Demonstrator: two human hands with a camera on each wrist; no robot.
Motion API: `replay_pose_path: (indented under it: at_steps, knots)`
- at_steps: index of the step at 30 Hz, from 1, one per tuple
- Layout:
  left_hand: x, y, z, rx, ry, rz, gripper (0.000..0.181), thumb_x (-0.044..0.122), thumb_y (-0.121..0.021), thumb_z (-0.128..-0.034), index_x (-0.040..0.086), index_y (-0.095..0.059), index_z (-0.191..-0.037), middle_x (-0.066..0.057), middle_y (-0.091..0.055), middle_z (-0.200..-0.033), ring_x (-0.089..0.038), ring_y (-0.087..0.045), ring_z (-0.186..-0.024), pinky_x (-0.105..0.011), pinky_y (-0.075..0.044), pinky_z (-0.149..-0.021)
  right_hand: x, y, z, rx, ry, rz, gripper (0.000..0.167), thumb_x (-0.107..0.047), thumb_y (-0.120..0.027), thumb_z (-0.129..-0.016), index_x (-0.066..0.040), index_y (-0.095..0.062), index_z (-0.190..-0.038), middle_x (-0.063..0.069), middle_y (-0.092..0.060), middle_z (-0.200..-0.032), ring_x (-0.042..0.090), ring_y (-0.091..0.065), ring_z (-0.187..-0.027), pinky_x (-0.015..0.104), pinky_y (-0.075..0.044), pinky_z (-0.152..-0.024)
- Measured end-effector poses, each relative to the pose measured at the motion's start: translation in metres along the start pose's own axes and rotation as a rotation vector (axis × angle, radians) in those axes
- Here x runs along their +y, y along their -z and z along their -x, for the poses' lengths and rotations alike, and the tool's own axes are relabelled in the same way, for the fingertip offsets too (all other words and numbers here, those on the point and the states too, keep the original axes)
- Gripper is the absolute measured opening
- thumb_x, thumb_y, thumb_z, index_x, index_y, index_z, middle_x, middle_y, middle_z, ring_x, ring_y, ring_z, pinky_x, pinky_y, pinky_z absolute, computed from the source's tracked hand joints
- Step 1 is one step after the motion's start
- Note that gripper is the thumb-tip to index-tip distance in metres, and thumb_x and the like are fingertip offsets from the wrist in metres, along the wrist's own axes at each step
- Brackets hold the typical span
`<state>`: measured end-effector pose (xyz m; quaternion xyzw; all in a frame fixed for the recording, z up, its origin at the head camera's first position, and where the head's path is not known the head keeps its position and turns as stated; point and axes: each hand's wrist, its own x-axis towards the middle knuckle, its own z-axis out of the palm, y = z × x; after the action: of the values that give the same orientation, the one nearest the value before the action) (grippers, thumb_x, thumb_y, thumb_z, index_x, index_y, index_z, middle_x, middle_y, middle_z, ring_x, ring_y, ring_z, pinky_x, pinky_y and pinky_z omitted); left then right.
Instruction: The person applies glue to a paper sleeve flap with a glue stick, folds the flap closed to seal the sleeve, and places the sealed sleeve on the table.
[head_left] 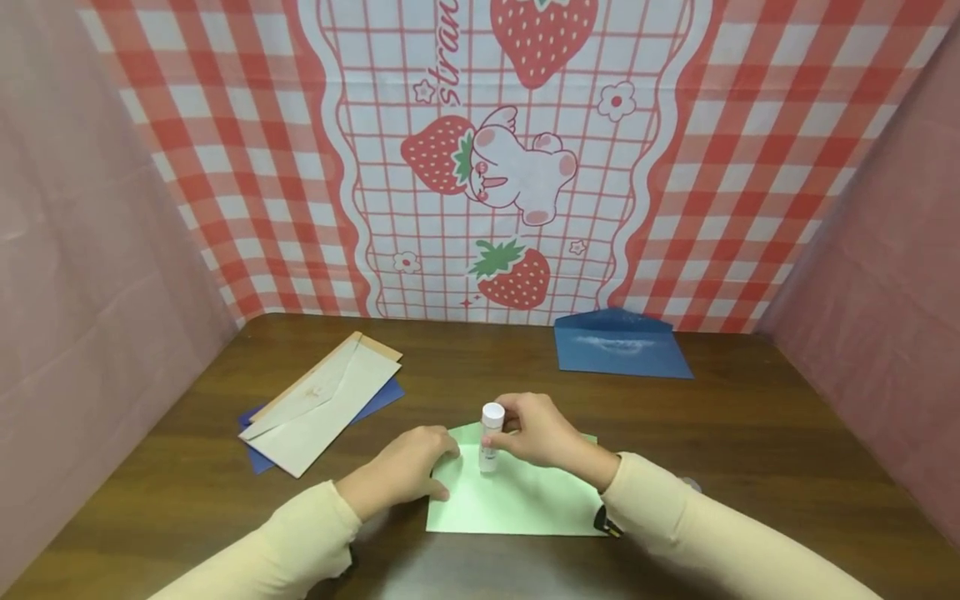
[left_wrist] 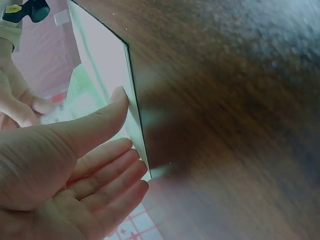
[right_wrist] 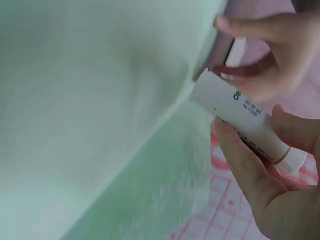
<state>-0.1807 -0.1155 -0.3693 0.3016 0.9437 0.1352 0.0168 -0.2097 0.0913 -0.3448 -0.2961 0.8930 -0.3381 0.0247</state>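
Observation:
A light green envelope [head_left: 525, 504] lies on the table in front of me, its flap [right_wrist: 165, 195] opened out on the far side and marked with whitish streaks. My right hand [head_left: 542, 429] grips a white glue stick [head_left: 488, 457] between thumb and fingers, nearly upright over the envelope's left part. In the right wrist view the lower end of the glue stick [right_wrist: 245, 120] is at the flap fold; whether it touches is unclear. My left hand [head_left: 405, 468] rests at the envelope's left edge, thumb and fingers extended along it in the left wrist view.
To the left lies a stack with a pale grey envelope [head_left: 322, 408] on top, a tan envelope [head_left: 382, 345] and a blue one [head_left: 258, 461] beneath. A dark blue envelope [head_left: 622, 354] with a white smear lies at the back right. A small round item [head_left: 692, 483] is partly behind my right sleeve.

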Motion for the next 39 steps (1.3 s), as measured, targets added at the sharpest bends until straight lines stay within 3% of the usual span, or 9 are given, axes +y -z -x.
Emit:
replay_pose_path:
  at_steps: [7, 15, 22, 39]
  knots:
    - [-0.001, -0.001, 0.0, 0.002, 0.01, 0.021, 0.046, 0.017, -0.087, -0.0647, -0.001, -0.069, -0.103, -0.01, -0.069, -0.101, -0.023, -0.066, -0.092, -0.035, -0.055, -0.083, -0.007, -0.022, -0.009, -0.001, 0.045, -0.012, 0.015, -0.011, -0.076, -0.08, -0.004, -0.067, -0.09, 0.009, -0.073, -0.088, 0.016, -0.071, -0.081, 0.016, -0.053, -0.066]
    - [-0.002, -0.002, 0.0, 0.01, 0.0, -0.006, 0.045, 0.018, -0.087, -0.0647, 0.0, -0.069, -0.102, -0.009, -0.07, -0.1, -0.022, -0.066, -0.091, -0.034, -0.055, -0.083, -0.007, -0.025, -0.003, 0.035, 0.066, 0.018, 0.014, -0.009, -0.075, -0.08, -0.005, -0.066, -0.09, 0.008, -0.073, -0.088, 0.02, -0.071, -0.083, 0.02, -0.056, -0.07]
    - [0.0, 0.0, 0.002, 0.019, -0.009, -0.019, 0.044, 0.017, -0.087, -0.0645, 0.0, -0.07, -0.101, -0.01, -0.07, -0.1, -0.023, -0.066, -0.093, -0.035, -0.055, -0.084, 0.002, -0.017, 0.009, 0.066, 0.078, 0.057, 0.014, -0.009, -0.075, -0.08, -0.006, -0.066, -0.09, 0.007, -0.073, -0.088, 0.019, -0.072, -0.084, 0.02, -0.056, -0.071]
    - [-0.002, -0.002, 0.004, 0.027, -0.044, -0.041, 0.043, 0.018, -0.086, -0.0662, -0.001, -0.07, -0.101, -0.01, -0.07, -0.099, -0.022, -0.066, -0.092, -0.032, -0.055, -0.082, 0.033, 0.021, 0.042, 0.089, -0.018, 0.093, 0.015, -0.009, -0.074, -0.081, -0.004, -0.065, -0.092, 0.011, -0.072, -0.091, 0.021, -0.071, -0.085, 0.026, -0.059, -0.069]
